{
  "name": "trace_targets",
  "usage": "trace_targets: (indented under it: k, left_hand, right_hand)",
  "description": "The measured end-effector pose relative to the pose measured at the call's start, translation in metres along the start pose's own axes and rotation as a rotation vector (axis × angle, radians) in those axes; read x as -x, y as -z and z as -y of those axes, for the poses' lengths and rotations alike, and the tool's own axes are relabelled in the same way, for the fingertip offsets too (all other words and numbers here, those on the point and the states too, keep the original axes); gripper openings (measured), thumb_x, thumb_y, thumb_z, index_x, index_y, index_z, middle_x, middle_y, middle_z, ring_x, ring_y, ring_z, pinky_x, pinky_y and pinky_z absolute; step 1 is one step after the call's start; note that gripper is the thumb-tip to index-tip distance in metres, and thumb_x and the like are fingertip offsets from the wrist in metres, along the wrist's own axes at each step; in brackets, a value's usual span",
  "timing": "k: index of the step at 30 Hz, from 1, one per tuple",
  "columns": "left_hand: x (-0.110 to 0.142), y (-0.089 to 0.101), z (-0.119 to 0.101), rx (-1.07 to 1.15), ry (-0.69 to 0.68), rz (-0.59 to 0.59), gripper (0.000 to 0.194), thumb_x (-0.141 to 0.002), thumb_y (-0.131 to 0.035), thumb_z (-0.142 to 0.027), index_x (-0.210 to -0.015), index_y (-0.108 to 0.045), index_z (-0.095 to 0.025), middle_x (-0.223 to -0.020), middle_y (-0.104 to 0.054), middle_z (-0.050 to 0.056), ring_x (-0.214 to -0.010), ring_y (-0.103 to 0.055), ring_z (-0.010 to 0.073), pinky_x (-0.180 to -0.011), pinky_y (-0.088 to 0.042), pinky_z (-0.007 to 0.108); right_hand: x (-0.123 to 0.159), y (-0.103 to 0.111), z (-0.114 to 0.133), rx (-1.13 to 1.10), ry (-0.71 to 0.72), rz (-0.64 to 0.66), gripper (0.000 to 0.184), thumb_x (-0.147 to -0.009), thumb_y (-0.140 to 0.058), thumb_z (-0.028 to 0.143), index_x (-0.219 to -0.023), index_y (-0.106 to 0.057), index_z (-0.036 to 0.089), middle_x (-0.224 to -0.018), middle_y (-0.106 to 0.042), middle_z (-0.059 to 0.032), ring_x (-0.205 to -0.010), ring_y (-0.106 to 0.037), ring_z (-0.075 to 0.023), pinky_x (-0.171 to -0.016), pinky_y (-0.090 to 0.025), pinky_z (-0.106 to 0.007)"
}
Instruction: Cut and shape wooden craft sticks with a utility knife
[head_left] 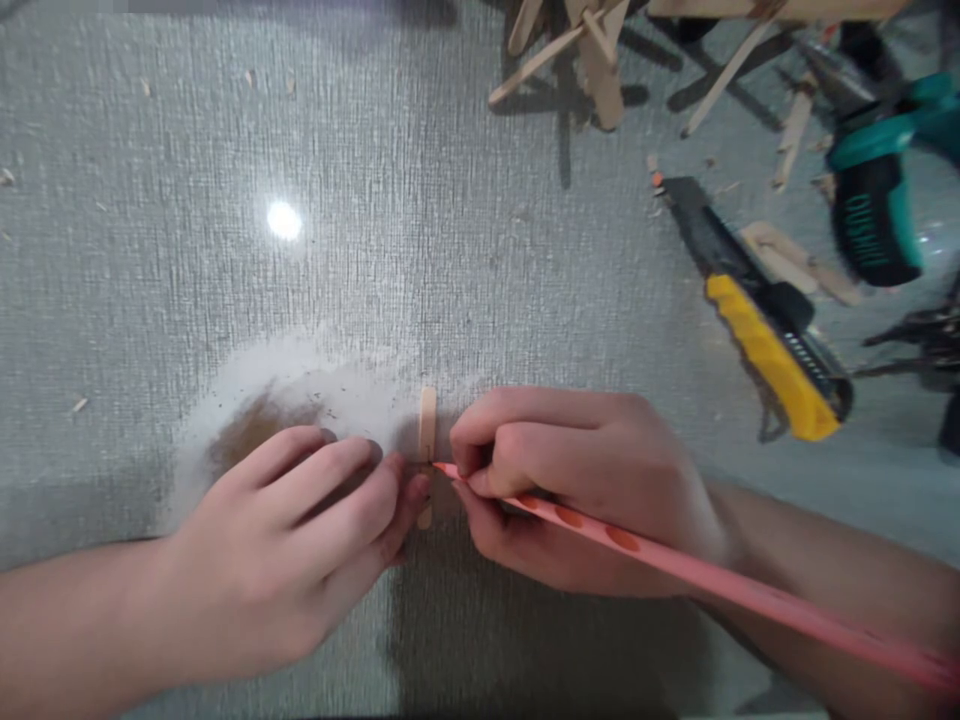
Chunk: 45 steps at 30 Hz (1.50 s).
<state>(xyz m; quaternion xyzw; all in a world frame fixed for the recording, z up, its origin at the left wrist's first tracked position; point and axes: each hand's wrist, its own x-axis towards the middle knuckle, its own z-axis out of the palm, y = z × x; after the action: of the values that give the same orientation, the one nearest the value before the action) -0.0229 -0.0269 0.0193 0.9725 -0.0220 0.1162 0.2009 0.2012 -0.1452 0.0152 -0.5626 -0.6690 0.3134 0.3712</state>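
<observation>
With pink pencil point(686, 565) pinched in right hand point(600, 450) and set point-first against wooden stick point(427, 415) held in left hand point(292, 540), apparently risks a stray mark from any slippage.

A hard white glare point(284, 220) is shining off the grey tabletop point(420, 240), a dark shadow point(540, 650) is lying below the right hand point(615, 465), and blur is smearing the rear of the pink pencil point(675, 562)

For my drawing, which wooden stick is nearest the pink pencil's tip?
The pale flat stick between left hand and right hand; other sticks lie farther away.
</observation>
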Motion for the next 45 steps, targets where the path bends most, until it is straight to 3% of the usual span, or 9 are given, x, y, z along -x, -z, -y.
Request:
trace_targets:
  k: [45]
  left_hand:
    - [0.0041, -0.0041, -0.0026, 0.009, 0.032, -0.020, 0.020, -0.102, -0.066, -0.011, -0.120, -0.073, -0.008, -0.114, -0.076, 0.007, -0.105, -0.067, 0.0253, -0.083, -0.051, 0.043]
  right_hand:
    - [-0.0023, 0.0008, 0.0007, 0.022, -0.010, -0.002, 0.029, -0.088, -0.064, 0.005, -0.074, -0.047, 0.024, -0.078, -0.069, 0.0031, -0.065, -0.064, -0.0081, -0.057, -0.052, -0.019]
